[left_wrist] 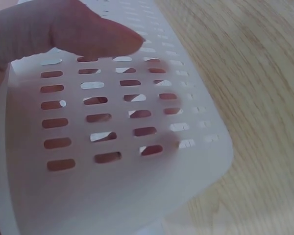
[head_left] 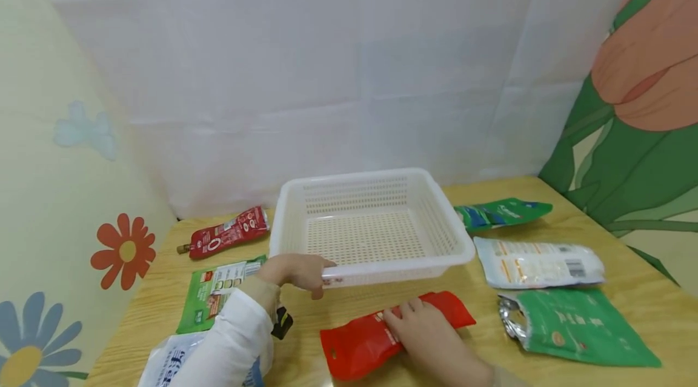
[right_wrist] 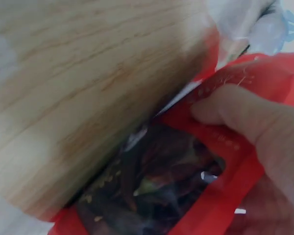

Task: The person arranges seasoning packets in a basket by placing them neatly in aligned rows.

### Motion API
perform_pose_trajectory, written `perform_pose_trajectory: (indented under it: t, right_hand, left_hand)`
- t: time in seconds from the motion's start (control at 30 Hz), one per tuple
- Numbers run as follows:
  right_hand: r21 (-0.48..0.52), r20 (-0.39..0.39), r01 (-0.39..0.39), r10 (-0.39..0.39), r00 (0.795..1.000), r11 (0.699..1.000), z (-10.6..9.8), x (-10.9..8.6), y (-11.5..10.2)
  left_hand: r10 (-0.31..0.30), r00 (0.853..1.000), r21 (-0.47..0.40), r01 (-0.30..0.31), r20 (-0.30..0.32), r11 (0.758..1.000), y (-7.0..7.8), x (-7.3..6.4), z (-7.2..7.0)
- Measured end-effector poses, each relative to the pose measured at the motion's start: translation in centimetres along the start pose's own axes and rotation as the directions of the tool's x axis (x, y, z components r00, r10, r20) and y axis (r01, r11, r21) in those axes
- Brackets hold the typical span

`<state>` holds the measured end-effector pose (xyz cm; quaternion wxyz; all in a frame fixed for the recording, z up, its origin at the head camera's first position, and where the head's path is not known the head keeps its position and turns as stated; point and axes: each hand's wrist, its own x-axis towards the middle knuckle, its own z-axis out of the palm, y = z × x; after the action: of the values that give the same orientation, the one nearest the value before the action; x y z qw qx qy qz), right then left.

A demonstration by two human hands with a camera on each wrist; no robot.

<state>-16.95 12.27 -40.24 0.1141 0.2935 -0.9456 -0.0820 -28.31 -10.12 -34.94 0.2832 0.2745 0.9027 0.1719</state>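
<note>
A white plastic basket (head_left: 372,271) with slotted walls stands mid-table. At its near left corner my left hand (head_left: 301,272) grips the wall; in the left wrist view the thumb (left_wrist: 95,34) lies on one face and fingers show through the slots from the other. My right hand (head_left: 428,338) holds a red pouch (head_left: 357,344) in front of the basket. In the right wrist view the thumb presses on the pouch's face, with the other fingers partly hidden behind it. Dark dried chillies (right_wrist: 157,181) show through the pouch's clear window.
Left of the basket lie a dark red spouted pouch (head_left: 231,233), a green packet (head_left: 202,302) and a white bag (head_left: 169,357), partly behind my left sleeve. On the right are a green-and-blue packet (head_left: 509,212), a white packet (head_left: 540,263) and a green pouch (head_left: 583,326). A white sheet (head_left: 349,72) hangs behind.
</note>
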Motion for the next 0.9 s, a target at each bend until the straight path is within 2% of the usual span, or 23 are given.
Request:
perform_pose_trajectory:
  t: [0.13,0.23,0.3,0.4,0.5,0.67,0.83,0.9]
  right_hand:
    - [0.109,0.101,0.043,-0.054,0.993,0.993,-0.7,-0.8,0.6]
    - [0.127,0.084,0.095,-0.106,0.991,0.987,-1.0,-1.4,1.0]
    - [0.132,0.039,0.120,-0.127,0.991,0.984,-1.1,-1.9,1.3]
    - [0.188,0.036,0.105,-0.114,0.993,0.977,-1.4,-2.3,1.8]
    - [0.247,0.076,0.057,-0.078,0.994,0.967,-2.0,-2.6,2.4]
    - [0.322,0.087,-0.044,0.017,0.996,0.946,-3.2,-3.2,3.4]
    - [0.450,0.186,-0.246,0.179,0.966,0.859,-5.1,-3.3,4.8]
    - [0.500,0.208,-0.326,0.254,0.945,0.802,-5.8,-3.3,5.4]
  left_hand:
    - [-0.005,1.000,-0.019,0.005,-0.013,1.000,-0.2,-0.2,0.0]
    - [-0.015,1.000,-0.020,0.014,-0.023,1.000,-0.2,-0.3,0.1]
    - [-0.023,0.999,-0.023,0.022,-0.035,1.000,-0.3,-0.2,0.2]
    - [-0.029,0.998,-0.026,0.028,-0.051,0.999,-0.2,-0.1,0.3]
    - [-0.028,0.998,-0.021,0.027,-0.063,0.999,-0.1,0.0,0.4]
    - [-0.008,0.997,0.009,0.009,-0.070,1.000,-0.1,0.1,0.3]
    - [-0.015,0.998,0.003,0.015,-0.068,1.000,-0.1,0.0,0.3]
    - [-0.014,0.997,0.014,0.015,-0.070,1.000,-0.1,0.0,0.3]
